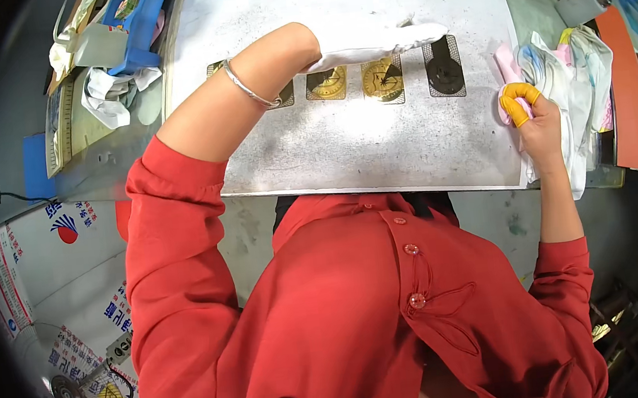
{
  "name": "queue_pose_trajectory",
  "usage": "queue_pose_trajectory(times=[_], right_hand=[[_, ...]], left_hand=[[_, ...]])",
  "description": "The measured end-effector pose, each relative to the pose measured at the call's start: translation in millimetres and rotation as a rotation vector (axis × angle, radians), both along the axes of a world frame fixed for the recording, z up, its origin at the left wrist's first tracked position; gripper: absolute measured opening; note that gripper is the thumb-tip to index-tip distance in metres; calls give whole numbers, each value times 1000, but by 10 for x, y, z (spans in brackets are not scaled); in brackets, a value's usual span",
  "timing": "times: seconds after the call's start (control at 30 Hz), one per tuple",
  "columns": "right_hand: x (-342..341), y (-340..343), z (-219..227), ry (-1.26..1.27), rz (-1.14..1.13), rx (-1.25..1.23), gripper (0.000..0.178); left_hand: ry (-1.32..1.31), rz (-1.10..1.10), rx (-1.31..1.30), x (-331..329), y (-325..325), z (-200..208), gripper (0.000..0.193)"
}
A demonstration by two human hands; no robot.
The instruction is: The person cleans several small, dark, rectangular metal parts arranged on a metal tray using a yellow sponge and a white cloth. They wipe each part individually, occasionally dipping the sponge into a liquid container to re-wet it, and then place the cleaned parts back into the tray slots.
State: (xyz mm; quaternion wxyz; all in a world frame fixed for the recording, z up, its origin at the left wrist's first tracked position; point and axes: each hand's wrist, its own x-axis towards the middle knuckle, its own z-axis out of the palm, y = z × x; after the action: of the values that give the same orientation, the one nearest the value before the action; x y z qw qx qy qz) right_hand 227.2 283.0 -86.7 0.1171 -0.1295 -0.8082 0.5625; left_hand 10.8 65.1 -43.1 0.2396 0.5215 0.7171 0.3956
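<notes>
Upper centre: gold-and-black rectangular metallic-looking plates [383,83], apparently all set in row; amount left unclear. Across them, white-gloved left hand [380,42], outstretched, grip impossible to tell. Upper right: right hand [542,127], yellow finger cots [523,90], curled around pink cloth [506,63].

The one view is a wide fisheye worn on the person's head, the left of a side-by-side pair; it looks steeply down and ahead, past the red shirt [329,299], which looms close to the lens across the lower middle of the frame; the pale work surface [330,159] lies farther off, across the upper half; the left hand [376,44] falls at upper centre, the right hand [539,125] toward the right edge; a dark curved rim closes off the corners.
</notes>
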Motion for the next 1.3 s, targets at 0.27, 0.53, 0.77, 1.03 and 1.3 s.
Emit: queue_pose_trajectory(times=[0.27,0.53,0.77,1.03,1.3], right_hand=[[-8,-3,-42,55,30,80,6],[-12,-4,-41,18,34,169,8],[-99,-114,138,-18,98,416,11],[-665,-788,312,137,470,654,12],[-1016,-1059,119,102,566,795,8]], left_hand=[[-99,52,-252,143,-15,247,43],[-96,-10,-144,146,-31,239,47],[-48,12,-129,100,-38,190,46],[644,40,-268,-57,-350,-27,46],[966,68,-151,87,-483,-363,35]])
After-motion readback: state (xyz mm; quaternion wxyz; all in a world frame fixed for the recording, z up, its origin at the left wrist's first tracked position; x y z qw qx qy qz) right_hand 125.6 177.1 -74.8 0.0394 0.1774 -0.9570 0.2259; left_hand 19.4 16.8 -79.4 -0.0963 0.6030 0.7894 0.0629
